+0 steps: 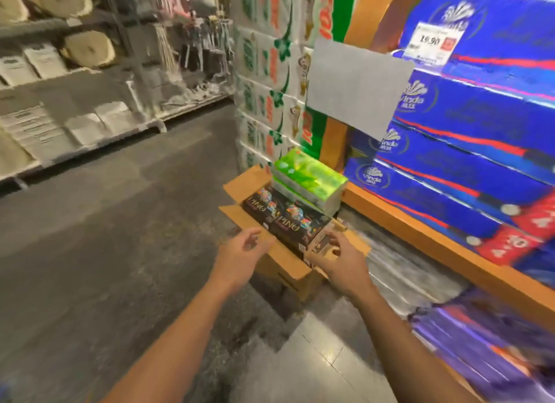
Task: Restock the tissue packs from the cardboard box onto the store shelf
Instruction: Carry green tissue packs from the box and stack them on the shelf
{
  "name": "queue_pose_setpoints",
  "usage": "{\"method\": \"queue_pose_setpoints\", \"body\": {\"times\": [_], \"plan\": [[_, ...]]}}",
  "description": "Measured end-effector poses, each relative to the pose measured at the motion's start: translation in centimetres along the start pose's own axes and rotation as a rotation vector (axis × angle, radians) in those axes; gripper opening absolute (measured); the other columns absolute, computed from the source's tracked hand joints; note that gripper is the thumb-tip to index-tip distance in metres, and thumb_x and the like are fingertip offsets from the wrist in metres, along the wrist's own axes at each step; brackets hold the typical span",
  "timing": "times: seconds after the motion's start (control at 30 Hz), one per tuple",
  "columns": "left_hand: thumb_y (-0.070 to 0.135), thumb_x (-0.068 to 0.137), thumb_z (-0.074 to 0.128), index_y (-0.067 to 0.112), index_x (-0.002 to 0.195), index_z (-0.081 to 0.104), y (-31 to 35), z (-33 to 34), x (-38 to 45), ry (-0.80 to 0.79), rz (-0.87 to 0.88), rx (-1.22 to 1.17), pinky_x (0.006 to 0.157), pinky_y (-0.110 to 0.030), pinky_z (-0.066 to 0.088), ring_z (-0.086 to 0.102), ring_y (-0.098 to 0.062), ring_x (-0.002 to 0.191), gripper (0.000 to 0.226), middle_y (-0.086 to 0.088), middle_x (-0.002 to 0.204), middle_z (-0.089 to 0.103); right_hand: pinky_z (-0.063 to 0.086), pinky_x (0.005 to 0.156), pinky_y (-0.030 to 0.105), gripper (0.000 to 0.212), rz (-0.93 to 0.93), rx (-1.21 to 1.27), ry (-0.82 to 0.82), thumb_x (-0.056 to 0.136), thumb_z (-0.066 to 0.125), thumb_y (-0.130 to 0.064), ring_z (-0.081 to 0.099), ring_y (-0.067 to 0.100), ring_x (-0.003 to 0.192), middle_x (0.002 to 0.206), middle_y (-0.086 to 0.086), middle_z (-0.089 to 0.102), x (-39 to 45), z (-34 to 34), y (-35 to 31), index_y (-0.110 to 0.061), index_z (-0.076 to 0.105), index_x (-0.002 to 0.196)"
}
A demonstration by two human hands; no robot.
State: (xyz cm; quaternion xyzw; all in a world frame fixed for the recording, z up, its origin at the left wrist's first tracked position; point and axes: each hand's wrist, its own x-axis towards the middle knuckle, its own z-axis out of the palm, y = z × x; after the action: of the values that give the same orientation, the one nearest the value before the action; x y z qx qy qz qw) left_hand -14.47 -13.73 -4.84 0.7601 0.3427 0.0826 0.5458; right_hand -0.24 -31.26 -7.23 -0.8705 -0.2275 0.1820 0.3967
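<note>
"PINO" stands on the black tissue packs in the cardboard box; "Vinda" on the blue packs along the shelf; "19.90" on the price tag at the stack's upper edge.

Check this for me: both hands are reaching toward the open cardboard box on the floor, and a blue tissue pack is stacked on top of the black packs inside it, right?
Not quite. The head view shows the stacked pack is green, not blue. The rest holds: the left hand and right hand reach toward the open box on the floor, with black packs inside.
</note>
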Motion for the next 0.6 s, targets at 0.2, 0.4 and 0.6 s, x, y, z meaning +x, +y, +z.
{"method": "queue_pose_setpoints", "body": {"times": [0.2,0.4,0.6], "plan": [[0.051,0.089,0.065,0.023,0.121,0.065,1.8,3.0,11.6,-0.011,-0.052,0.014,0.078,-0.021,0.047,0.061,-0.015,0.107,0.042,0.003,0.114,0.065,0.051,0.093,0.044,0.078,0.17,0.11,0.092,0.068,0.081,-0.06,0.06,0.026,0.111,0.124,0.002,0.062,8.0,-0.3,3.6,-0.023,0.054,0.131],[0.081,0.064,0.055,0.032,0.119,0.063,2.2,4.1,25.9,-0.095,-0.03,0.15,0.098,-0.043,0.05,0.063,-0.018,0.107,0.073,0.006,0.117,0.066,0.039,0.075,0.023,0.073,0.308,0.212,0.207,0.078,0.081,-0.04,0.061,0.023,0.111,0.12,0.002,0.061,19.0,2.0,3.9,-0.017,0.047,0.138],[0.062,0.087,0.06,0.024,0.143,0.045,3.8,4.3,42.6,-0.182,-0.029,0.326,0.103,-0.043,0.042,0.049,-0.033,0.129,0.069,-0.011,0.141,0.052,0.036,0.08,0.028,0.081,0.537,0.305,0.381,0.079,0.08,-0.044,0.058,0.029,0.114,0.131,0.01,0.06,31.8,3.8,4.2,-0.015,0.037,0.142]]}}
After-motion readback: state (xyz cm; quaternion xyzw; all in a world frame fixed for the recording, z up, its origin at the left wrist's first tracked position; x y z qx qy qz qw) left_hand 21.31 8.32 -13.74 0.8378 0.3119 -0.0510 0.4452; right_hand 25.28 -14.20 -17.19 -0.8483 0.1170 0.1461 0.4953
